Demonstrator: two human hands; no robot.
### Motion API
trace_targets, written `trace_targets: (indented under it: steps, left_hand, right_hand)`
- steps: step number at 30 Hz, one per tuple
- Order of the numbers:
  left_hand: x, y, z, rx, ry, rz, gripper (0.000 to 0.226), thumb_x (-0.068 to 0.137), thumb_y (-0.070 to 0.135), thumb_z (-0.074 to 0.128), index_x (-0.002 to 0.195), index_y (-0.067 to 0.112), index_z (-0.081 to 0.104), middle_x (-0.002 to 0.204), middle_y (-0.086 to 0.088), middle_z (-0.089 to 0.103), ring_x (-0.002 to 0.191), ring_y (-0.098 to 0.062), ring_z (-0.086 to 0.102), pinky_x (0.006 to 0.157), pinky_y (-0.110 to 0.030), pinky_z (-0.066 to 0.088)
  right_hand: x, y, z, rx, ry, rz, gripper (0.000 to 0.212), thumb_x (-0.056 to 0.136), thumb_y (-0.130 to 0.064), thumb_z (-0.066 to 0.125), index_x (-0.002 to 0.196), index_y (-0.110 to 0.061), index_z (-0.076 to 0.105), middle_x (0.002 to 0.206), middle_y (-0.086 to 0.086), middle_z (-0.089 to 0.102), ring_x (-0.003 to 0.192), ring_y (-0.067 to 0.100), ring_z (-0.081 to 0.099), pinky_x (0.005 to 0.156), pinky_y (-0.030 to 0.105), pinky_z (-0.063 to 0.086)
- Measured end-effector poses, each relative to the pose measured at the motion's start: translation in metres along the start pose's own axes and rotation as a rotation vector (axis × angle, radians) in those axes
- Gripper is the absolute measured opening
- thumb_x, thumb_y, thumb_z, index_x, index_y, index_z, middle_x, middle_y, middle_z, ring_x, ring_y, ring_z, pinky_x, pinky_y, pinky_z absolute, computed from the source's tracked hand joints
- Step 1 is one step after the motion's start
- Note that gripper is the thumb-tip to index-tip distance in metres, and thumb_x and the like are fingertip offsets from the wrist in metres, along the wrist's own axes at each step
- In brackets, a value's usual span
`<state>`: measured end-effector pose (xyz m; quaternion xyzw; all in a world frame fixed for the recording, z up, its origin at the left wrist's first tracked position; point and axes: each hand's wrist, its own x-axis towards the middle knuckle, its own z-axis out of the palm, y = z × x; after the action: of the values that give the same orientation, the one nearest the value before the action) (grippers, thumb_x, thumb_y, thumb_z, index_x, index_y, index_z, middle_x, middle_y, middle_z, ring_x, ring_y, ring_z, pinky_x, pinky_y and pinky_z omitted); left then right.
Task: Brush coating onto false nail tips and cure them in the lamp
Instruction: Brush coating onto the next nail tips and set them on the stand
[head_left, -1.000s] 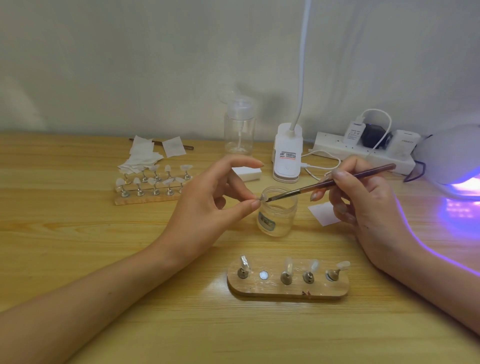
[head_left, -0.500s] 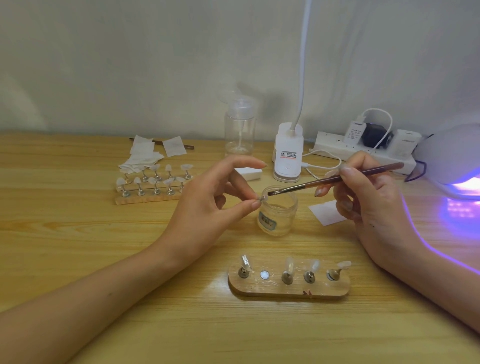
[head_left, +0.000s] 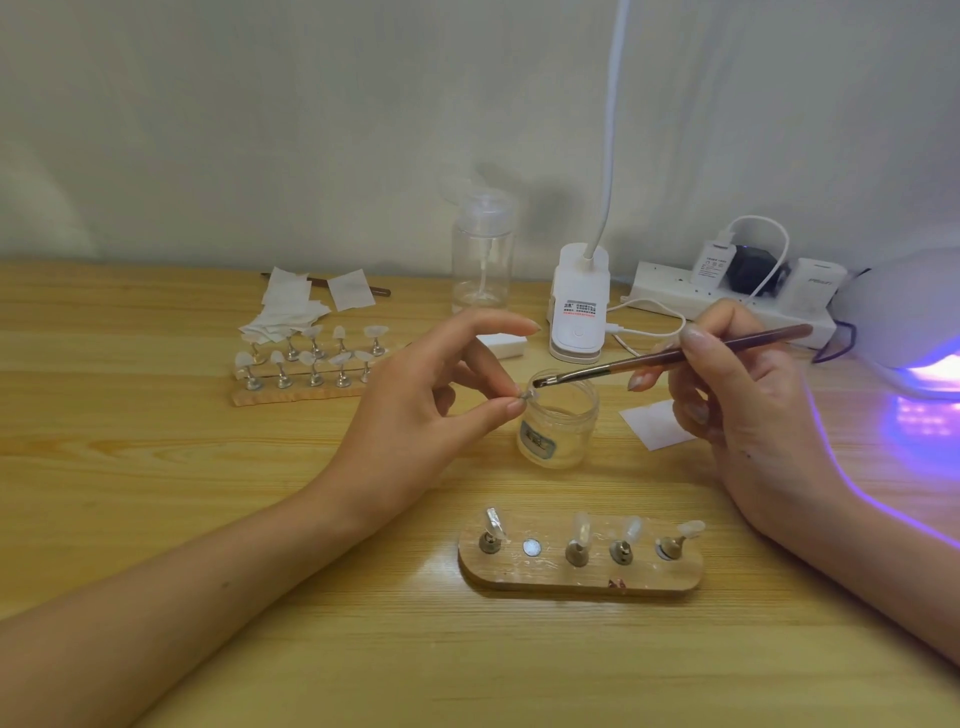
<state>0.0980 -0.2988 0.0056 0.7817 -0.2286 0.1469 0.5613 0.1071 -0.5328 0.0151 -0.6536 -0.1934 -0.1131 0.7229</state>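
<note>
While 1 false nail tip (head_left: 525, 396) is pinched between left hand (head_left: 415, 405) thumb and forefinger at frame centre, the brush (head_left: 675, 356) is gripped pen-style by the right hand (head_left: 748, 410), bristles at jar (head_left: 558, 423) rim; excess should be wiped, strokes kept thin.

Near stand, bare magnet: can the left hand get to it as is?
Probably yes. The left hand, pinching a tip, is just behind the stand; nothing lies between it and the bare magnet. Neighbouring pegs stand close on both sides, so it's a tight drop.
</note>
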Motion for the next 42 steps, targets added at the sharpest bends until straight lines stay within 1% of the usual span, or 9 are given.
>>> trace_targets:
  steps: [6, 13, 17, 22, 27, 31, 37, 39, 42]
  left_hand:
    - [0.0001, 0.0001, 0.0003, 0.015, -0.001, 0.01, 0.045, 0.086, 0.007, 0.078, 0.124, 0.029, 0.064, 0.082, 0.007, 0.071, 0.083, -0.015, 0.068, 0.058, -0.046, 0.038]
    - [-0.0004, 0.0009, -0.0001, 0.011, 0.0, 0.005, 0.045, 0.087, 0.007, 0.077, 0.124, 0.029, 0.064, 0.082, 0.006, 0.071, 0.084, -0.015, 0.068, 0.059, -0.048, 0.038]
    - [-0.0003, 0.0018, 0.0, 0.01, 0.001, 0.0, 0.045, 0.086, 0.007, 0.077, 0.124, 0.028, 0.064, 0.082, 0.006, 0.071, 0.084, -0.015, 0.068, 0.059, -0.045, 0.039]
    - [-0.0012, 0.0026, 0.0004, 0.003, 0.003, -0.014, 0.046, 0.086, 0.007, 0.078, 0.123, 0.031, 0.063, 0.079, 0.01, 0.069, 0.084, -0.014, 0.069, 0.058, -0.037, 0.039]
    - [-0.0011, 0.0028, 0.0006, -0.004, 0.004, -0.029, 0.046, 0.085, 0.007, 0.078, 0.121, 0.031, 0.063, 0.077, 0.012, 0.068, 0.082, -0.011, 0.068, 0.057, -0.027, 0.037]
    - [-0.001, 0.0037, 0.0009, -0.009, 0.005, -0.028, 0.046, 0.085, 0.006, 0.078, 0.122, 0.03, 0.064, 0.076, 0.013, 0.067, 0.081, -0.009, 0.067, 0.056, -0.032, 0.037]
    - [-0.0016, 0.0044, 0.0002, 0.0, 0.003, -0.028, 0.046, 0.085, 0.007, 0.078, 0.122, 0.031, 0.064, 0.077, 0.012, 0.068, 0.081, -0.008, 0.067, 0.057, -0.028, 0.038]
    - [-0.0017, 0.0046, 0.0001, -0.001, 0.002, -0.026, 0.046, 0.085, 0.007, 0.078, 0.122, 0.031, 0.063, 0.077, 0.012, 0.068, 0.082, -0.01, 0.067, 0.057, -0.029, 0.038]
    - [-0.0016, 0.0041, 0.0003, 0.0, 0.003, -0.026, 0.047, 0.086, 0.007, 0.078, 0.122, 0.032, 0.063, 0.077, 0.012, 0.068, 0.082, -0.01, 0.067, 0.057, -0.029, 0.038]
  right_hand:
    - [0.0012, 0.0017, 0.0003, -0.045, 0.004, 0.043, 0.02, 0.092, -0.03, 0.056, 0.077, -0.021, 0.047, 0.072, 0.011, 0.071, 0.047, 0.011, 0.029, 0.042, 0.015, 0.027]
    - [0.0001, 0.0013, -0.0004, -0.023, -0.026, 0.001, 0.021, 0.094, -0.028, 0.057, 0.074, -0.029, 0.051, 0.072, 0.009, 0.071, 0.05, 0.013, 0.03, 0.044, 0.016, 0.028]
    - [0.0016, 0.0027, -0.0005, -0.051, -0.001, 0.036, 0.018, 0.093, -0.026, 0.054, 0.078, -0.019, 0.047, 0.07, 0.01, 0.07, 0.046, 0.01, 0.029, 0.042, 0.015, 0.027]
    - [0.0006, 0.0014, -0.0014, -0.004, -0.007, -0.005, 0.021, 0.094, -0.025, 0.053, 0.074, -0.027, 0.05, 0.071, 0.011, 0.07, 0.048, 0.012, 0.031, 0.043, 0.017, 0.027]
    - [0.0003, 0.0027, -0.0006, -0.039, -0.013, 0.034, 0.018, 0.093, -0.025, 0.054, 0.078, -0.019, 0.046, 0.07, 0.012, 0.069, 0.047, 0.013, 0.027, 0.043, 0.017, 0.025]
    - [0.001, 0.0016, -0.0018, -0.035, 0.024, 0.028, 0.019, 0.093, -0.024, 0.053, 0.075, -0.021, 0.046, 0.069, 0.012, 0.069, 0.047, 0.013, 0.029, 0.043, 0.017, 0.026]
    - [0.0002, 0.0008, 0.0006, -0.033, -0.008, 0.003, 0.023, 0.093, -0.025, 0.053, 0.071, -0.03, 0.05, 0.069, 0.011, 0.069, 0.049, 0.016, 0.027, 0.043, 0.019, 0.023]
    - [0.0004, 0.0014, 0.0011, -0.035, -0.017, 0.009, 0.023, 0.093, -0.025, 0.053, 0.071, -0.031, 0.051, 0.07, 0.011, 0.069, 0.049, 0.018, 0.025, 0.042, 0.018, 0.024]
    - [0.0012, 0.0021, -0.0001, -0.028, -0.016, 0.015, 0.021, 0.093, -0.026, 0.054, 0.072, -0.029, 0.052, 0.07, 0.013, 0.069, 0.048, 0.014, 0.027, 0.042, 0.017, 0.025]
